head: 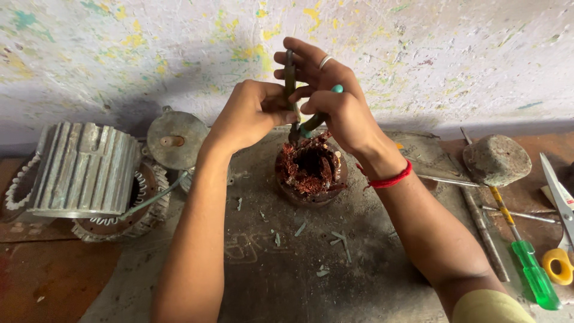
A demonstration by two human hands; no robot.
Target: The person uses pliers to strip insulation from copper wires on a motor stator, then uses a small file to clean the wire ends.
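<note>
Gripping pliers (302,122): left hand (248,113); right hand (335,104); above stator (311,170)

Both hands' fingers (311,78) cover most of the pliers (294,104), whose tips vanish among the copper windings (311,167). At the right edge the scissors (559,203) are cut off. The green-handled screwdriver (532,272) runs under a stone (496,160), its tip hidden

Packages: none were in view.
Labels: none could be made out on any item.
Signs: none stood on the paint-flecked wall (418,54).
Screens: none were present on the worktop (287,281).
</note>
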